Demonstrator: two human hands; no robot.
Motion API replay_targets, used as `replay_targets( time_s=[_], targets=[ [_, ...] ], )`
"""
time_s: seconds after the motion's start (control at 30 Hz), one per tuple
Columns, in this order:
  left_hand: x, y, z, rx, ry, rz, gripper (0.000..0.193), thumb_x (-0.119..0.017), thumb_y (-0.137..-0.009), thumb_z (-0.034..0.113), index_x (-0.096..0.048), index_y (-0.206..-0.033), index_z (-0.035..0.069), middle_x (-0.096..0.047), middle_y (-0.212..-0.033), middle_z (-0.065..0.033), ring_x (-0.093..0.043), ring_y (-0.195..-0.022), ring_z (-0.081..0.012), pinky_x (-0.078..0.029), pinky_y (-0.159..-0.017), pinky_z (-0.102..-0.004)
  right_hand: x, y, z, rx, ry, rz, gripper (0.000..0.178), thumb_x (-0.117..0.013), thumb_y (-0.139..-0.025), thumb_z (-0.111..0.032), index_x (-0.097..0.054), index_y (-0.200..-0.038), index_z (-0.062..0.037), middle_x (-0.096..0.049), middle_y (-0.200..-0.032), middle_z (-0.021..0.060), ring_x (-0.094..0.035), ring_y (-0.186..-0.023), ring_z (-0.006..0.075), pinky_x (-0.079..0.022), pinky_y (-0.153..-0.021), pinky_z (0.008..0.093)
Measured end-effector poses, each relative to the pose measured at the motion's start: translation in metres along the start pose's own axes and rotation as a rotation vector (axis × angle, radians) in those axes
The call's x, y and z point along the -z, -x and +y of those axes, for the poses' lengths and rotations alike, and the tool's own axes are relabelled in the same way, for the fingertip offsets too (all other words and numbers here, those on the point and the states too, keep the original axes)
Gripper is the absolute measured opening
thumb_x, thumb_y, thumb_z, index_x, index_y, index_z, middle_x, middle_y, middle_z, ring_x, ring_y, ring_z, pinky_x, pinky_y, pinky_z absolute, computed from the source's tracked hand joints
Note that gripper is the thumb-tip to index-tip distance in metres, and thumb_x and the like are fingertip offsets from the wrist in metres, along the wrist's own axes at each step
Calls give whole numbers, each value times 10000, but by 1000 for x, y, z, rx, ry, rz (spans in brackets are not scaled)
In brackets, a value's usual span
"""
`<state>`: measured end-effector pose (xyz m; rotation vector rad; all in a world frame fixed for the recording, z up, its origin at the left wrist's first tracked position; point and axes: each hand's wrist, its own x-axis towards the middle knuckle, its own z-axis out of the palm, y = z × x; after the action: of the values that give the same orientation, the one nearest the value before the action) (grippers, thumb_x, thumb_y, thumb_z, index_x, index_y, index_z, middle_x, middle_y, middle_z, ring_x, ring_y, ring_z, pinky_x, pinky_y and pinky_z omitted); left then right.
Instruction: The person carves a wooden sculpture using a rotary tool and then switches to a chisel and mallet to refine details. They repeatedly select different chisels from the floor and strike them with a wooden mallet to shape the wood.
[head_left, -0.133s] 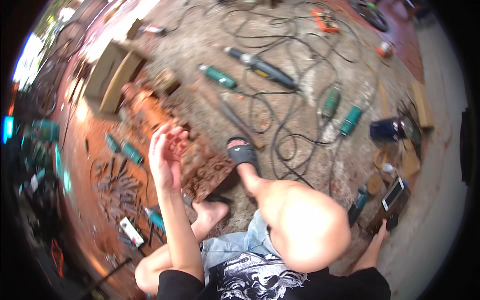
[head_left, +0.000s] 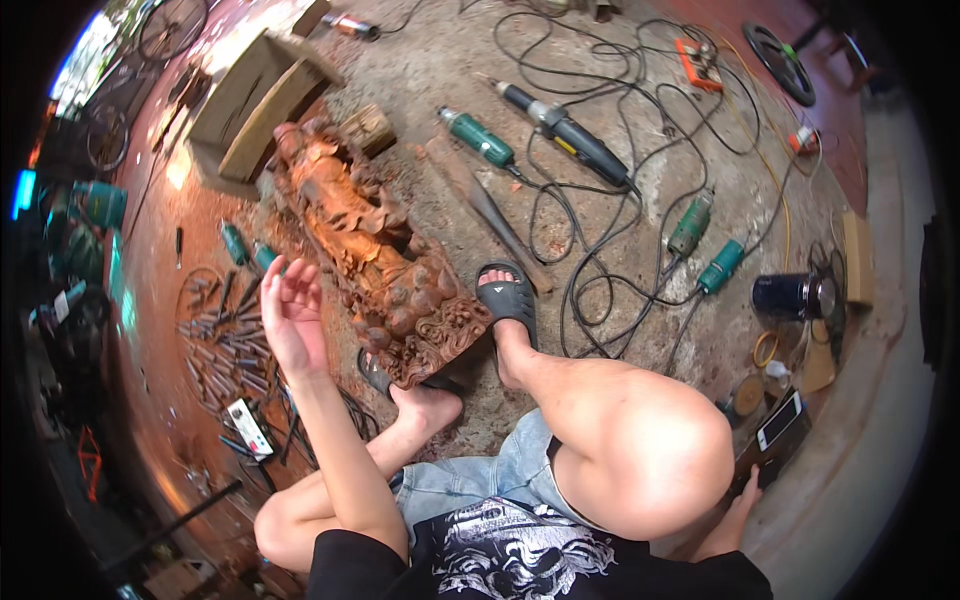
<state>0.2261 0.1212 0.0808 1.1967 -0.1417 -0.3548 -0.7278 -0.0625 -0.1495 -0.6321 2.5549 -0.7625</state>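
My left hand [head_left: 297, 318] is raised beside the carving with its fingers loosely curled and apart; nothing is in it. Below and to its right, a reddish-brown carved wooden sculpture [head_left: 375, 260] lies on the floor, its near end between my sandalled feet. Far down on the right, my right hand [head_left: 748, 492] is partly hidden by my raised knee. Its fingers look closed at a small black object [head_left: 768, 468] whose kind I cannot make out. A white-screened phone [head_left: 780, 420] lies just beyond that hand.
Many carving bits [head_left: 230, 350] lie left of the sculpture, near a white power strip [head_left: 248, 428]. Green rotary tools [head_left: 478, 138], a grey-black one [head_left: 565, 135] and tangled cords cover the floor ahead. A wooden mallet [head_left: 490, 215], a wooden box [head_left: 255, 110] and a dark jar [head_left: 792, 297] stand or lie around.
My left hand has moved left, from over the sculpture's edge to beside it. The whole view has shifted, so floor things appear farther right. My right hand stays by the phone.
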Motion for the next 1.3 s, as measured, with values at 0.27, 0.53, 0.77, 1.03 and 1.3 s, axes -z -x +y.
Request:
replay_targets(
  time_s=[0.27,0.53,0.77,1.03,1.3],
  targets=[
    [111,25,-67,79,79,410,407,-567,-1070,254,-557,-1421,47,-691,-1250,-101,-658,-1146,-213,-527,-948,-330,-71,111,-223,640,-84,-351,655,-869,-828,-283,-632,-1383,-27,-681,-1299,139,-645,-1129,259,-522,-972,389],
    [148,45,-107,228,98,348,426,-558,-1094,264,-556,-1461,48,-656,-1316,-87,-641,-1203,-202,-543,-1001,-332,-223,218,-307,844,-114,-664,569,-841,-870,-202,-639,-1391,-93,-680,-1273,83,-647,-1052,174,-532,-904,326],
    [144,50,-75,183,-24,390,440,-518,-1116,259,-513,-1504,53,-633,-1374,-90,-623,-1240,-208,-541,-1010,-335,-354,234,-338,497,-39,-673,823,-775,-899,-500,-526,-1490,17,-714,-1287,181,-678,-1204,281,-514,-1020,379],
    [174,59,-84,147,-56,470,437,-534,-1100,287,-545,-1456,34,-645,-1323,-142,-637,-1179,-237,-537,-988,-340,-382,214,-359,509,234,-118,714,-887,-759,-408,-616,-1347,-107,-681,-1299,153,-640,-1181,362,-479,-1026,477],
    [-37,73,-87,35,-99,68,228,-590,-1057,159,-668,-1193,-5,-750,-985,-128,-728,-900,-205,-577,-837,-335,-369,96,-310,225,-279,-753,503,-728,-938,-199,-554,-1358,15,-664,-1341,172,-700,-904,184,-583,-699,316]
  ],
)
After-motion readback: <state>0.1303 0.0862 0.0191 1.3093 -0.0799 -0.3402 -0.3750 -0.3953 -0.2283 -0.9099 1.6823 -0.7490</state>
